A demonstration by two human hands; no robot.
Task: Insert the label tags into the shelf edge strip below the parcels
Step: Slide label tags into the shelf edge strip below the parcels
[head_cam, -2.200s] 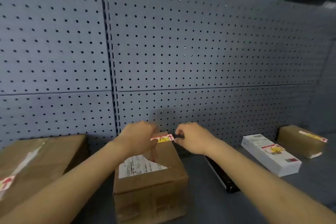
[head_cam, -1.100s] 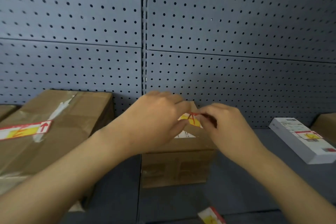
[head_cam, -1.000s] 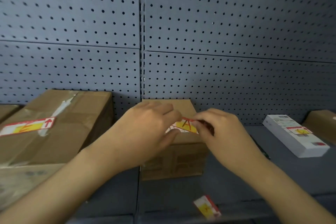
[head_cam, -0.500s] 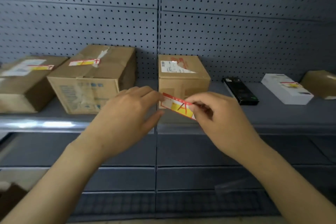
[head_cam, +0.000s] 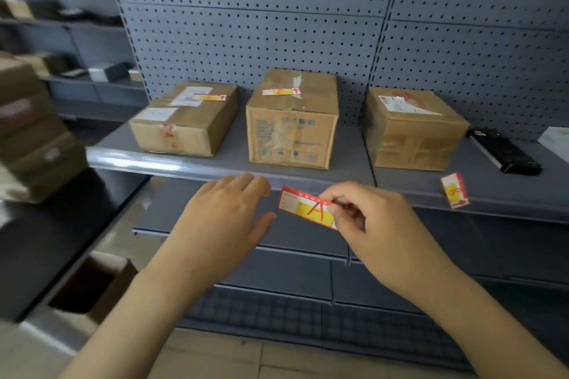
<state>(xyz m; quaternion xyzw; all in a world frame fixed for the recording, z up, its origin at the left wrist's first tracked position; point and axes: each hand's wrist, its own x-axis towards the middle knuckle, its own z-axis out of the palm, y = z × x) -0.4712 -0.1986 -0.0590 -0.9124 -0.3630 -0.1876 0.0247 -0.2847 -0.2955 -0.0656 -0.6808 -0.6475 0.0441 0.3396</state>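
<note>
The right hand (head_cam: 369,218) pinches a red-bordered label tag (head_cam: 303,208), yellow in the middle with a red "A" drawn on it, its fingers (head_cam: 331,194) closed on the tag's right end. The tag hangs in the air just below and in front of the shelf edge strip (head_cam: 172,164), tilted with its right end lower, and not yet in the channel. The left hand (head_cam: 224,218) is empty, fingers loosely spread, with the fingertips up near the strip's lower edge, left of the tag.

The step in hand appears to be seating this tag in the strip. To do it well, the tag probably needs levelling first so its long edge runs parallel to the strip. One long edge should then go into one lip of the clear channel, the tag bowed a little, and the other edge let spring in under the opposite lip. The left hand looks well placed to steady or press the free left end while the right pushes. Which parcel "A" belongs to cannot be read here: the middle cardboard box (head_cam: 292,120) carries its own tag (head_cam: 280,91), so checking the letters before committing seems wise. Another tag (head_cam: 455,191) already stands at the strip further right, crooked; it likely needs straightening later.
</note>
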